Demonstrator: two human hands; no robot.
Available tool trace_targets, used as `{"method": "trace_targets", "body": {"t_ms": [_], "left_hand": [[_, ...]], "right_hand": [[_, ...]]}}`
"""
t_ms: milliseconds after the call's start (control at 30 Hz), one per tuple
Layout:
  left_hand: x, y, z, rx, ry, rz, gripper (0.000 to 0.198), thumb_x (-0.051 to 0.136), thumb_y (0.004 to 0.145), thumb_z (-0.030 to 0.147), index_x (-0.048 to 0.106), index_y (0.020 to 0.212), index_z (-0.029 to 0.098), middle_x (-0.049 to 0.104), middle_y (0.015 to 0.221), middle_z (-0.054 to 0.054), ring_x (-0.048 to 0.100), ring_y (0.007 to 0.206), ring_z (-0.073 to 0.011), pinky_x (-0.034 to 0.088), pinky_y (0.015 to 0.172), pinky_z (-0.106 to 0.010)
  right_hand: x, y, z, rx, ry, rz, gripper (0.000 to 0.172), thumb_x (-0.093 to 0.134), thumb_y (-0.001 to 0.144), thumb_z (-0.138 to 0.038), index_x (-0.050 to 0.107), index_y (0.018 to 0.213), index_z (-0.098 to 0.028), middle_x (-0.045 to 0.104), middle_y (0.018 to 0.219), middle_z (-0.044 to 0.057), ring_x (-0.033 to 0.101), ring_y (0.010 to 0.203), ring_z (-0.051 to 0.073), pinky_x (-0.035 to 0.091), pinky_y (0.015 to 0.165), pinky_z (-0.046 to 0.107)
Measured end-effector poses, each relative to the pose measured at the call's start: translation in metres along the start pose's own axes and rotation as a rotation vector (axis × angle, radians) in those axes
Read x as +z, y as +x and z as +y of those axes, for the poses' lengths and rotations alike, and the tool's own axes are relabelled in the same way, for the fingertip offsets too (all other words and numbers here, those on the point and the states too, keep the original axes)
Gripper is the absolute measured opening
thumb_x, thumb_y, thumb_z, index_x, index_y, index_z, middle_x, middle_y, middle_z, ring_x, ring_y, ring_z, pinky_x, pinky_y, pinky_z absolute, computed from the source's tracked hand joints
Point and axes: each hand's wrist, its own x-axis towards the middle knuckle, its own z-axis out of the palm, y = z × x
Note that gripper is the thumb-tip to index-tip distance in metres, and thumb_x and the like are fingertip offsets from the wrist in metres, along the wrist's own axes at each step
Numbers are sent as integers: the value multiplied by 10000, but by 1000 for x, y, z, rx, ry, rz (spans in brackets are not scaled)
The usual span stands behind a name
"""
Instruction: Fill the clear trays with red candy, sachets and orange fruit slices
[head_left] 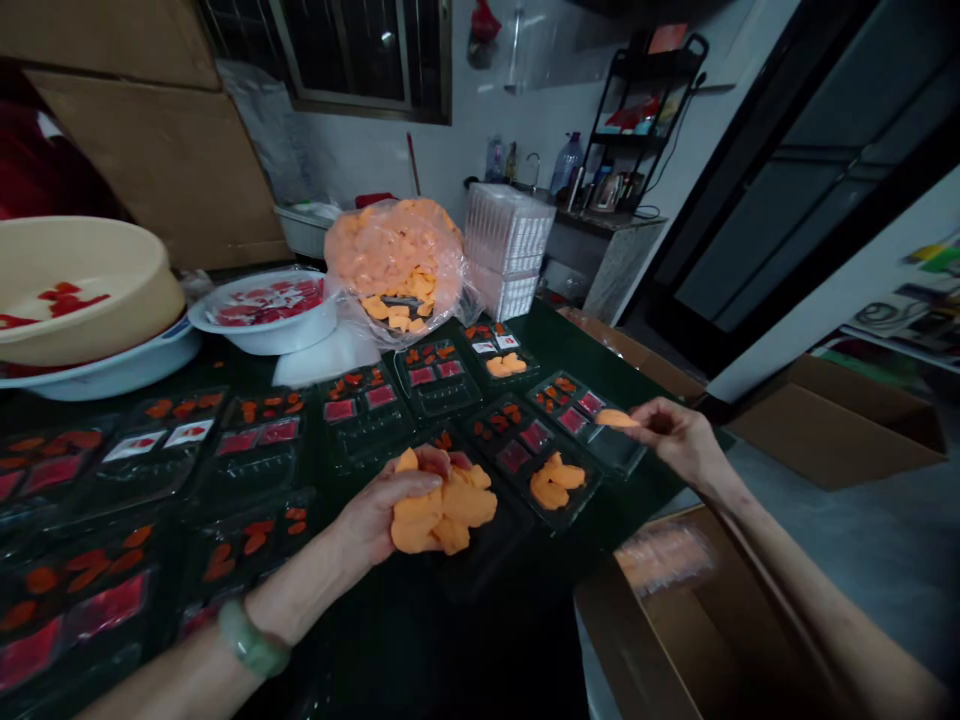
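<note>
Here the left hand (386, 500) curls, half closed, around a clump of orange pieces (448, 512) above the bench (574, 342), while the right hand (677, 432), nearly closed, pinches one piece (615, 418) by a tray (624, 455) with red packets (591, 402); whether they touch is unclear

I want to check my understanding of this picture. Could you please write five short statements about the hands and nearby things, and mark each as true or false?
1. The left hand holds several orange pieces. True.
2. The right hand holds nothing. False: it holds an orange piece.
3. Red packets lie in several trays. True.
4. The green bracelet is on the right arm. False: it is on the left arm.
5. The clear plastic bag contains orange pieces. True.
</note>
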Motion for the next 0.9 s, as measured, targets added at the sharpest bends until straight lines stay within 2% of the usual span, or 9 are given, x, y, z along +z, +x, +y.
{"method": "trace_targets", "body": {"t_ms": [67,167,267,367,467,600,667,767,900], "left_hand": [[1,4,0,1,-31,37,83,617,596,132,622,676,156,613,954,-78,535,996,-267,430,853,-394],[6,12,-1,0,-82,53,61,601,600,136,615,658,149,623,936,-78,555,965,-253,436,850,-385],[13,19,-2,7,-144,76,60,580,602,130,606,654,144,635,933,-84,576,940,-252,444,834,-384],[17,26,-2,24,-208,92,77,563,608,133,600,674,142,645,934,-96,589,926,-256,445,825,-388],[18,29,-1,43,-265,79,98,562,612,140,598,703,148,651,921,-92,594,916,-253,436,834,-398],[18,27,1,40,-318,55,97,551,623,132,592,707,156,645,932,-79,586,938,-249,429,843,-402],[18,25,1,44,-335,42,102,548,626,130,595,714,154,641,939,-80,582,948,-247,426,849,-403],[19,23,-1,60,-337,16,108,540,636,119,596,723,149,641,944,-84,573,972,-243,411,872,-398],[25,22,-4,71,-251,-11,126,549,632,107,597,744,139,652,894,-80,603,868,-223,434,816,-363]], "right_hand": [[-1,-2,30,-131,-150,45,219,625,685,-380,524,671,-186,614,775,54,575,664,174,461,595,276],[2,-4,56,-316,-342,-128,132,479,764,-269,557,699,-184,634,849,85,606,789,212,470,708,332],[4,-7,57,-364,-465,-327,189,411,772,-188,593,722,-178,642,916,99,604,891,231,472,763,364],[6,-12,50,-373,-474,-424,194,429,803,-215,610,858,-173,591,1085,113,552,1022,236,452,845,381],[14,-17,52,-358,-465,-385,238,490,815,-335,591,956,-172,553,1146,131,537,1045,260,443,864,416],[23,-14,56,-356,-441,-341,247,512,816,-404,575,900,-181,577,1078,134,568,982,262,476,811,398],[28,-12,43,-378,-463,-289,251,511,819,-416,576,892,-185,578,1063,134,567,972,272,464,825,417],[44,-20,-9,-430,-401,-100,324,507,830,-419,544,1042,-177,538,1108,143,524,1030,287,435,864,448],[78,-41,-96,-535,-178,-291,437,547,838,-313,426,1247,-220,480,1213,97,473,1095,228,420,914,379]]}}
